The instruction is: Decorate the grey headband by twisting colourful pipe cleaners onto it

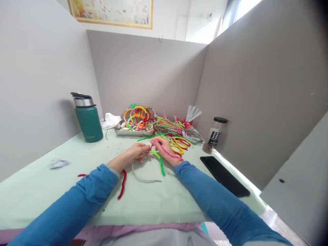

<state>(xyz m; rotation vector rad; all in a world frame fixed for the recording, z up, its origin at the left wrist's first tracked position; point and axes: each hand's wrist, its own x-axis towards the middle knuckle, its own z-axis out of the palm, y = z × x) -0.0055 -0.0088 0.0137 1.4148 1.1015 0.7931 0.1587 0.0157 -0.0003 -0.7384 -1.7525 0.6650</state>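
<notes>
My left hand (135, 152) and my right hand (164, 149) meet over the middle of the table. A pink fuzzy stem (167, 153) runs between the fingertips of both hands, and its free end lies across my right wrist. From the same spot hangs a green fuzzy stem (161, 164), lime toward its top. A thin grey wire (143, 180) curves down from my left fingers, its free end pointing right. The fingers of both hands are closed in a pinch. Beside my left forearm lies a dark red fuzzy stem (123, 184), partly hidden by the sleeve.
Behind my hands are a metal tray (133, 133) of small pieces, a pile of coloured stems (169, 125) and a wire coil (192, 136). A green bottle (89, 123) stands left; a clear jar (214, 136) and a black phone-like slab (224, 176) are right. Grey partitions (146, 71) surround the table.
</notes>
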